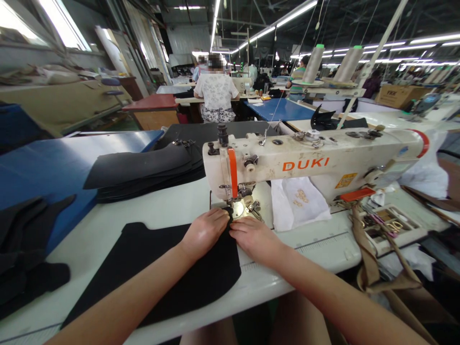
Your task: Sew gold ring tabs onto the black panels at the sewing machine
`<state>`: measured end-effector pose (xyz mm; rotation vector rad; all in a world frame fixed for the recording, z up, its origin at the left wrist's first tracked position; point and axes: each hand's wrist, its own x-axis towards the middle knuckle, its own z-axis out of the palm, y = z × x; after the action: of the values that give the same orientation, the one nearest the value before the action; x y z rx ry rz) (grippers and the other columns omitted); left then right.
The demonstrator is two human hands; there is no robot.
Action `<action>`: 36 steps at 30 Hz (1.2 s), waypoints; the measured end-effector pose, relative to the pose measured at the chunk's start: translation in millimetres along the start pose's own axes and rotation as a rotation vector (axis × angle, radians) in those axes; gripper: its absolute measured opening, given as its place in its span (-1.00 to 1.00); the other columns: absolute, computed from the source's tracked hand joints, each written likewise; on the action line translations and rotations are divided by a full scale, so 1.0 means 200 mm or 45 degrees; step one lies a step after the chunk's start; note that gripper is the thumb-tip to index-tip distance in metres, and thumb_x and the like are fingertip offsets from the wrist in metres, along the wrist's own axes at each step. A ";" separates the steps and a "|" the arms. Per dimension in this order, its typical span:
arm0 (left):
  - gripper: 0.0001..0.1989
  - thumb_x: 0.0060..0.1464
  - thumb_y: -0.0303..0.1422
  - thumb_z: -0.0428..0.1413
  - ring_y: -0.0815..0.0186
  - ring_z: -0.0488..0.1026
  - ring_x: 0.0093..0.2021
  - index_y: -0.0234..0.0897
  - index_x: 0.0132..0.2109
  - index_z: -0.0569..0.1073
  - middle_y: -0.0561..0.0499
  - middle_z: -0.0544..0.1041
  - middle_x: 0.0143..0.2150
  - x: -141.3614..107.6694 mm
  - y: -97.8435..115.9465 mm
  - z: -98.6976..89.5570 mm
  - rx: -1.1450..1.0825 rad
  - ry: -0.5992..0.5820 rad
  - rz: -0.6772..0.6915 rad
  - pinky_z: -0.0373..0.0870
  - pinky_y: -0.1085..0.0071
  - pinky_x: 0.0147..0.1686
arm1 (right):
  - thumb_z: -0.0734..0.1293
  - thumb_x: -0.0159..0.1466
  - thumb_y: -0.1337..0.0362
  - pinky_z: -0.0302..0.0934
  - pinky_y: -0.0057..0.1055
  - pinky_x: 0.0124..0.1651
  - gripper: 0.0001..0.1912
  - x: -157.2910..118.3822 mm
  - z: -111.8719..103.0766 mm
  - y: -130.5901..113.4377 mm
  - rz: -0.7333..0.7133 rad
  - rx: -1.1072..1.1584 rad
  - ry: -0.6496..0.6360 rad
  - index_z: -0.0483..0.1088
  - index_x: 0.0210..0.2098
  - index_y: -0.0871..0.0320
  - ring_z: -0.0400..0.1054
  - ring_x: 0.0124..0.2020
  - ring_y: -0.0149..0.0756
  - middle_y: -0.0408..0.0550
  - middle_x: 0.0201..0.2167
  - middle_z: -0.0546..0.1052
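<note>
While your left hand (204, 232) and right hand (257, 238), close together, grip unclear, position the black panel (212, 273) at twelve o'clock, any shift needs even pressure

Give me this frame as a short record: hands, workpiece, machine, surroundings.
left hand: on black panel, fingertips near the needle
right hand: fingertips at the panel's edge, close to the left hand's
machine: white DUKI sewing machine
left of machine: stacked dark pieces
under machine arm: white cloth, small gold-coloured bits on it
background: person seen from behind
</note>
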<state>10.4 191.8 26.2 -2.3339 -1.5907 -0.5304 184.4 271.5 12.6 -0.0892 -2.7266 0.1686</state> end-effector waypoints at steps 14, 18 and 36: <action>-0.75 0.27 -0.42 -0.11 0.19 0.47 -0.12 -0.40 -0.12 0.45 -0.15 0.55 -0.17 -0.02 -0.03 0.04 -0.039 0.084 0.004 0.49 0.22 -0.08 | 0.27 0.27 0.45 0.14 -0.31 0.14 -0.87 0.03 0.00 0.03 0.048 0.004 -0.024 0.43 -0.21 0.26 0.34 -0.03 -0.23 0.03 -0.14 0.52; -0.74 0.27 -0.42 -0.11 0.20 0.47 -0.10 -0.37 -0.11 0.46 -0.15 0.55 -0.16 -0.01 -0.06 0.05 -0.056 0.081 -0.006 0.48 0.20 -0.07 | 0.27 0.27 0.44 0.11 -0.34 0.16 -0.88 0.04 0.01 0.05 0.051 0.008 -0.026 0.43 -0.22 0.25 0.33 -0.01 -0.25 0.03 -0.14 0.51; -0.74 0.27 -0.42 -0.12 0.19 0.48 -0.11 -0.37 -0.12 0.47 -0.15 0.56 -0.17 0.00 -0.07 0.05 -0.067 0.072 0.012 0.47 0.20 -0.06 | 0.25 0.28 0.45 0.14 -0.33 0.14 -0.88 0.04 0.02 0.06 0.069 -0.001 0.003 0.42 -0.24 0.23 0.35 -0.05 -0.26 0.01 -0.16 0.52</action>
<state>-0.6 199.7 17.8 -2.3411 -1.5583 -0.6381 175.6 283.0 10.5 -0.1638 -2.7231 0.1832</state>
